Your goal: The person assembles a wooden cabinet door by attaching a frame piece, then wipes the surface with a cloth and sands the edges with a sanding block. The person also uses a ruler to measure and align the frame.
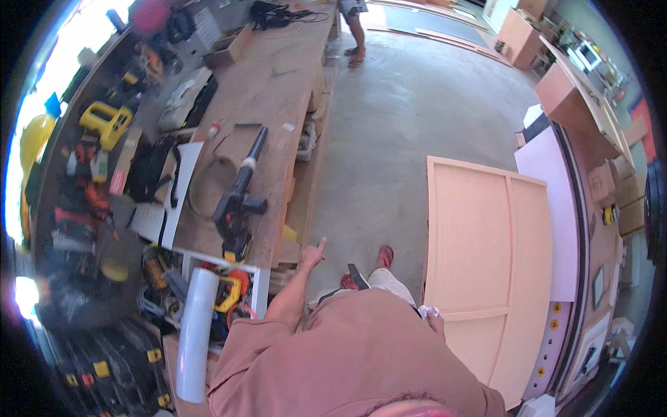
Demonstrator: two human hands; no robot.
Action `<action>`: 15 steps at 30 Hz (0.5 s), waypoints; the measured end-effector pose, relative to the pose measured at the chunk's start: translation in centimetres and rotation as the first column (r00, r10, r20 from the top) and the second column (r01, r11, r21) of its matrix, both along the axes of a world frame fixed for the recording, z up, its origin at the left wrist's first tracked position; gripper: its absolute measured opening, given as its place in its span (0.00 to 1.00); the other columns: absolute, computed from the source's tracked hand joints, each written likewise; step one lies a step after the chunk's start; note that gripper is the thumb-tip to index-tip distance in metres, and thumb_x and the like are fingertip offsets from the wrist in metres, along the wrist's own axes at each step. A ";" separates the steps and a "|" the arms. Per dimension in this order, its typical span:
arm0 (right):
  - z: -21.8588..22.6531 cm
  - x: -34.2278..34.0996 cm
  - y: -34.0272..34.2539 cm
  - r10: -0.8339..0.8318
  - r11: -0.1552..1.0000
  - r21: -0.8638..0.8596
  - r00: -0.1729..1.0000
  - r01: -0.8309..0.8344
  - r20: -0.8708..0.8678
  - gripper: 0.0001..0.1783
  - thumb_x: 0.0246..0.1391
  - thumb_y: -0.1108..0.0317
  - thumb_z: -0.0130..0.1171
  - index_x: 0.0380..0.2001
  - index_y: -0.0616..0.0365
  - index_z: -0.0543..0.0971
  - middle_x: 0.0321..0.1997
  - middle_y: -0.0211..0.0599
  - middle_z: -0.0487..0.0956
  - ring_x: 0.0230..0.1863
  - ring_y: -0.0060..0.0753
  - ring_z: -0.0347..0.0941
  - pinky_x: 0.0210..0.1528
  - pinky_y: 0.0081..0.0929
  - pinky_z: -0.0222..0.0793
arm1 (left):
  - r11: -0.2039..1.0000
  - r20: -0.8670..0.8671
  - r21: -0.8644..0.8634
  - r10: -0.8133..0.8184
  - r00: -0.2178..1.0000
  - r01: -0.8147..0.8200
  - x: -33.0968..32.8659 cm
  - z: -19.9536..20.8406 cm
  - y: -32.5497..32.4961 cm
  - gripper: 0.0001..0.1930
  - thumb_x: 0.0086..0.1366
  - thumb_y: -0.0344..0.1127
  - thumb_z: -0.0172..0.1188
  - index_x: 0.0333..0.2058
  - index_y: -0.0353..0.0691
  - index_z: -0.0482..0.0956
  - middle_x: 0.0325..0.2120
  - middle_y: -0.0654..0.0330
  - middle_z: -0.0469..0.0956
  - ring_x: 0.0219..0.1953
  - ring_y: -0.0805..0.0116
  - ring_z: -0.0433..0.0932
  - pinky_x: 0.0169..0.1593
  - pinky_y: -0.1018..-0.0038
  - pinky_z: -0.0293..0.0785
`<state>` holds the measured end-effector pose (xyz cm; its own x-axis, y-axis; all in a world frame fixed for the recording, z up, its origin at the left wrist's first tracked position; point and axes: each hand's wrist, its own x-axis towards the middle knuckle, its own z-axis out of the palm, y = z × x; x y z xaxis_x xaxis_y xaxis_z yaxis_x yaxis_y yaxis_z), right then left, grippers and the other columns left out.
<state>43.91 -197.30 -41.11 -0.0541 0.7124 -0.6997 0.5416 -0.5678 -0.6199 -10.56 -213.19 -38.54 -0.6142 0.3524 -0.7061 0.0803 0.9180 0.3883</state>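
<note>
My left hand [313, 257] is held out past the near corner of the workbench, above the floor. One finger is stretched out, and nothing shows in the hand. Low by my right side, my right hand [435, 324] is closed on a crumpled white tissue or cloth [429, 312]; most of its fingers are hidden. Just right of that hand stands a pale wooden panel [469, 236] with raised framing strips. The black cordless blower [238, 198] lies on the wooden workbench [285, 83], left of my left hand.
A drawer of tools [240, 292] and a white roll [197, 333] are at lower left. Tool cases [104, 368] stand in the corner. A yellow tool [106, 124] sits among clutter on the left. Another person's legs [356, 31] show at the far end of the grey floor [410, 97].
</note>
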 end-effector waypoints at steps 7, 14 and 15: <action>-1.0 -11.7 13.5 0.036 0.999 -0.031 0.999 -0.035 0.026 0.27 0.61 0.57 0.64 0.60 0.60 0.79 0.52 0.40 0.84 0.49 0.32 0.80 0.50 0.34 0.76 | 0.998 0.056 0.027 0.056 0.997 -0.058 -5.8 -2.5 8.6 0.50 0.63 0.83 0.31 0.28 0.44 0.92 0.44 0.42 0.85 0.58 0.45 0.77 0.65 0.56 0.66; -2.4 -21.1 33.5 0.202 0.978 0.025 0.975 -0.205 0.092 0.29 0.58 0.52 0.66 0.56 0.60 0.81 0.49 0.44 0.85 0.48 0.36 0.81 0.49 0.38 0.76 | 0.956 0.114 0.015 0.290 0.950 -0.293 -11.3 -5.8 13.7 0.49 0.65 0.82 0.31 0.29 0.45 0.92 0.42 0.41 0.84 0.53 0.45 0.78 0.64 0.57 0.66; -2.2 -23.0 36.4 0.228 0.971 0.063 0.971 -0.233 0.076 0.29 0.57 0.52 0.66 0.56 0.60 0.82 0.49 0.45 0.85 0.48 0.37 0.81 0.49 0.39 0.76 | 0.956 0.079 0.010 0.292 0.953 -0.294 -12.6 -3.6 15.4 0.49 0.66 0.81 0.31 0.29 0.45 0.92 0.40 0.41 0.85 0.50 0.45 0.80 0.62 0.57 0.68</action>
<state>20.89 -160.85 -43.35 -0.1766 0.7339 -0.6559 0.6949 -0.3789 -0.6111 -23.17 -197.82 -42.18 -0.6376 0.1806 -0.7489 -0.2211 0.8883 0.4025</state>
